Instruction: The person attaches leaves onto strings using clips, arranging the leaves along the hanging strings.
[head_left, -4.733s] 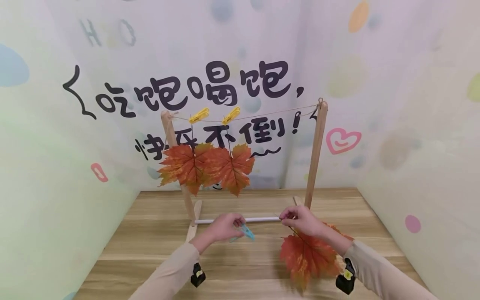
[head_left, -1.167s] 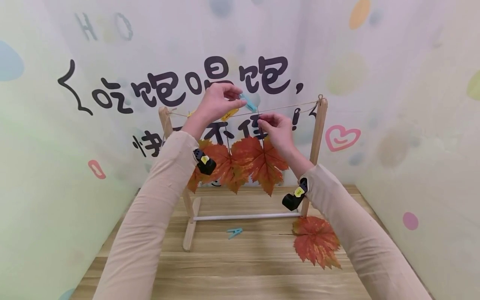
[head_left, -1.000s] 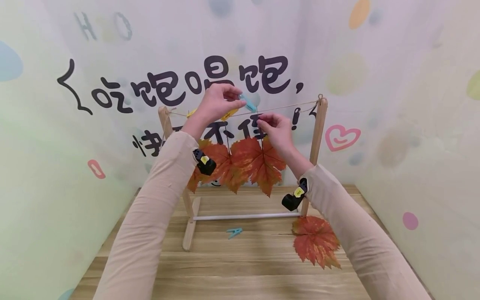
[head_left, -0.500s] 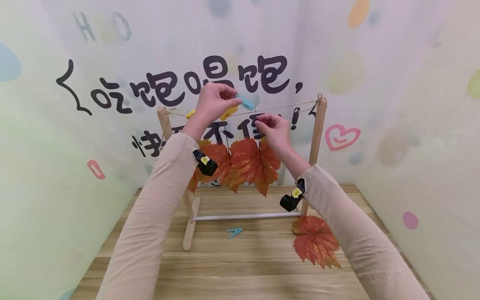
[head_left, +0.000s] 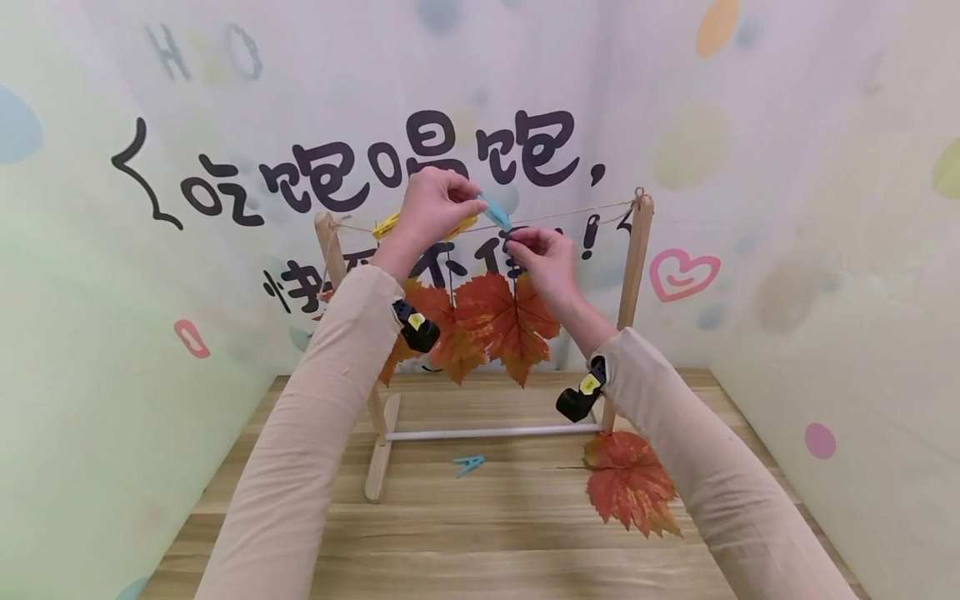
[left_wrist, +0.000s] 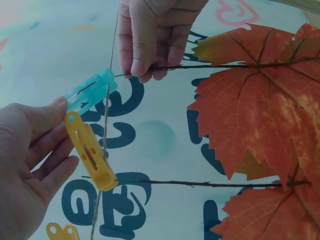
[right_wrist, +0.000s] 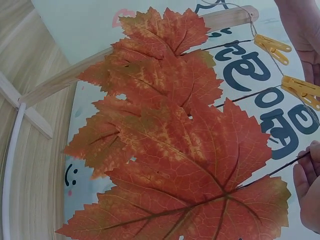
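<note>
My left hand (head_left: 438, 204) pinches a light blue clothespin (left_wrist: 91, 92) by its handle end, and the clothespin's nose sits over the twine (left_wrist: 113, 50). Thumb and fingers of my right hand (head_left: 551, 258) hold the dark stem of an orange-red artificial maple leaf (head_left: 510, 321) just below the twine. In the left wrist view the stem's tip meets the clothespin's nose. To the left, two yellow clothespins (left_wrist: 90, 152) clip similar leaves (right_wrist: 170, 82) to the twine by their stems; my left forearm partly hides them in the head view.
The twine runs between two wooden posts (head_left: 636, 258) joined low down by a white rod (head_left: 495, 432). On the wooden table (head_left: 420, 542) lie another blue clothespin (head_left: 468, 465) and another leaf (head_left: 630, 482). A printed backdrop stands behind.
Both hands have risen from near the table to the twine, bringing the clothespin and leaf up. Over the last second, the clothespin's nose has dipped onto the twine and the leaf has shifted slightly left.
</note>
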